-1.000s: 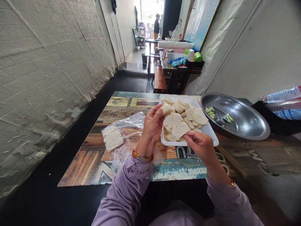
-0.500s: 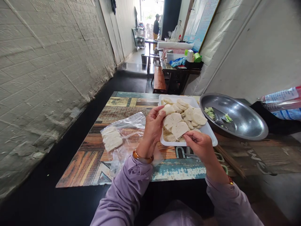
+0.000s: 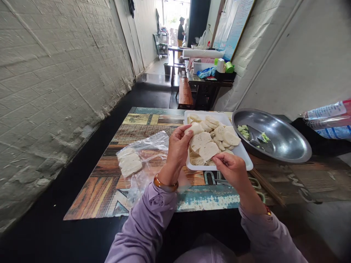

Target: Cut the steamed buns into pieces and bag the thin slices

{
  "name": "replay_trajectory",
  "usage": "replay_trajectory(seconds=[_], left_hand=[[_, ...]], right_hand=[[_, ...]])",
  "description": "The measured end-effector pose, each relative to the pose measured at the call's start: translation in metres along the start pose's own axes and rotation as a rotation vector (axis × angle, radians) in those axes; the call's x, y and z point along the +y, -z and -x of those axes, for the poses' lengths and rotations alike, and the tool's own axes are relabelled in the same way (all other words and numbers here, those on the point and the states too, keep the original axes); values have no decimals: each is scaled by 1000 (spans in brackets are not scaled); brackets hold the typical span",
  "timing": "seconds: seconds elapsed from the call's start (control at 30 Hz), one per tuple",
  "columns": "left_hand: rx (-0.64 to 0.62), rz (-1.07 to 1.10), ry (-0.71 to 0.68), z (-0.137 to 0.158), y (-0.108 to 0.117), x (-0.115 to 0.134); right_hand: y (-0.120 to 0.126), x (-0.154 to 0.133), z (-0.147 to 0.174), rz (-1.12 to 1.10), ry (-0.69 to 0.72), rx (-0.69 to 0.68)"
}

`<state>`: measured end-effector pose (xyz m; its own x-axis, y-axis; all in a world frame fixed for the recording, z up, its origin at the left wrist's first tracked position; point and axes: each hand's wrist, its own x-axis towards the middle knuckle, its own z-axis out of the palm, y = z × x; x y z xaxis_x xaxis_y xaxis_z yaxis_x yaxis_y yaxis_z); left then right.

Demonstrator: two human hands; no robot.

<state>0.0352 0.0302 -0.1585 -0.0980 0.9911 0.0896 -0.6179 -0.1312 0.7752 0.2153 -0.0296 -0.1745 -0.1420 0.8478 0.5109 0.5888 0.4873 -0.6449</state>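
Observation:
My left hand (image 3: 178, 146) is closed around a pale, smooth-edged slice (image 3: 195, 128) over the left side of a white tray (image 3: 244, 159). Between its thumb and fingers my right hand (image 3: 230, 166) pinches the lower edge of another pale, porous slice (image 3: 208, 150) over the tray's front. The tray is heaped with more such slices (image 3: 230, 136); their exact kind I cannot make out. To the left, a clear plastic bag (image 3: 156, 140) lies on the table with several pale slices (image 3: 130, 162) in it. Scissors (image 3: 256, 182) lie partly hidden beneath my right hand.
A wide metal bowl (image 3: 290, 142) with chopped green pieces and a flat blade-like tool stands right of the tray. Thin brown sticks (image 3: 268, 187) lie in front of it. Wrapped packages (image 3: 329, 118) are at far right. Beyond are a bench (image 3: 185, 91), a second table and a person (image 3: 181, 32).
Both hands keep nearly the same hold on the slices. The whole view has shifted very slightly, and the distant person's arm now shows in front of the body.

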Motion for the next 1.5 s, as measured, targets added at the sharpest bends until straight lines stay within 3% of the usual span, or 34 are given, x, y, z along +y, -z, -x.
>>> replay_trajectory(seconds=[0.37, 0.6, 0.8, 1.13, 1.5], left_hand=[[-11, -4, -39, 4, -4, -1], [-103, 129, 88, 6, -2, 8], [-182, 134, 113, 7, -3, 9], [-48, 158, 15, 1, 6, 14], [-98, 65, 40, 3, 3, 9]], right_hand=[[-1, -2, 0, -76, -83, -5], [-2, 4, 3, -77, -55, 33], [-2, 6, 4, -30, -73, 4], [-2, 1, 4, 17, 8, 11], [-3, 7, 6, 41, 33, 17]])
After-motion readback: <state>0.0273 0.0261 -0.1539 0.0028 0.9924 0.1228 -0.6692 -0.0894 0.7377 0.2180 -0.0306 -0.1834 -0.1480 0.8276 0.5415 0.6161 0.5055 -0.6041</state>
